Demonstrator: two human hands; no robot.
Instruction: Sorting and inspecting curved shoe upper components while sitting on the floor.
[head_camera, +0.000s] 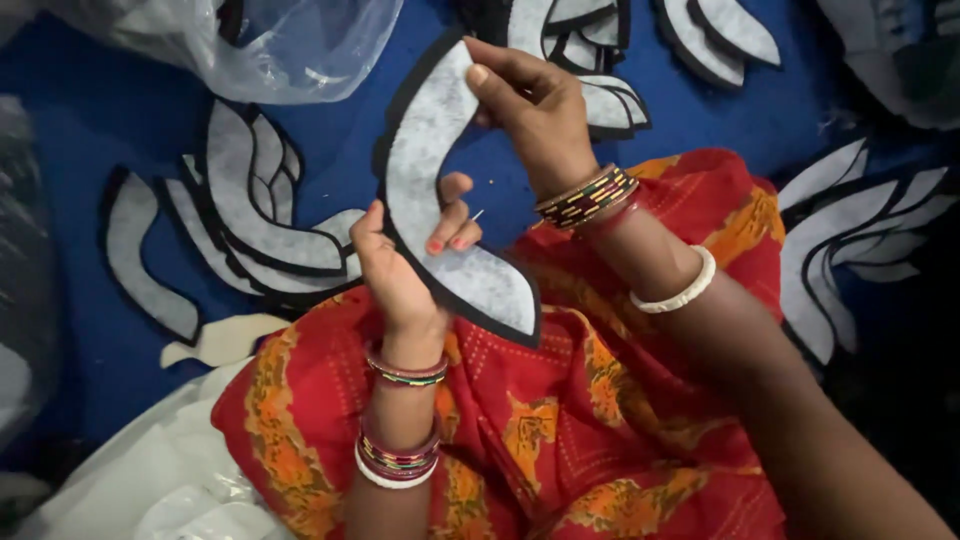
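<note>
A clear, crumpled plastic bag (290, 45) lay at the far left on the blue cloth (90, 130); no labels, signs or screens showed.

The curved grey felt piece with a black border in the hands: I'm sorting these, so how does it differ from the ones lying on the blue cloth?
The curved grey felt piece with a black border is held up, single, by the left hand and right hand. The felt pieces on the blue cloth lie flat, overlapping in heaps. Both share the grey face and black edge.
</note>
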